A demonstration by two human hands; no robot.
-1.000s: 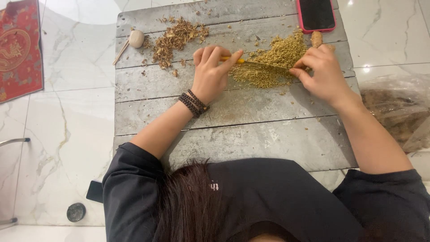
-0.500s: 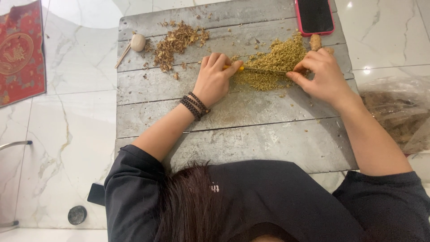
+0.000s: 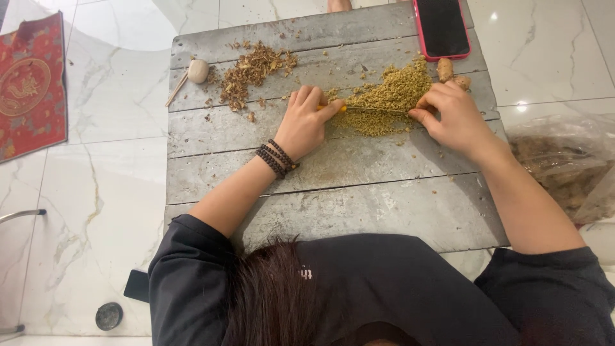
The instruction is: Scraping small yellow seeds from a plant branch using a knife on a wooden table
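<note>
My left hand [image 3: 306, 122], with dark bead bracelets at the wrist, grips the yellow handle of a knife [image 3: 375, 109]. The thin blade lies across a pile of finely chopped yellow-green bits [image 3: 394, 93]. My right hand [image 3: 451, 115] pinches the far end of the blade at the pile's right edge. All of this rests on a grey wooden plank board [image 3: 333, 192].
A brown pile of coarser bits [image 3: 255, 69] and a pale round bulb on a stick [image 3: 197, 70] lie at the board's back left. A knobbly root [image 3: 450, 72] and a phone in a red case [image 3: 442, 27] sit back right. A plastic bag [image 3: 564, 166] lies right, a red mat [image 3: 29, 90] left.
Both hands stay on the knife over the yellow-green pile; the blade has shifted slightly toward me across it. The view has also moved a little.
</note>
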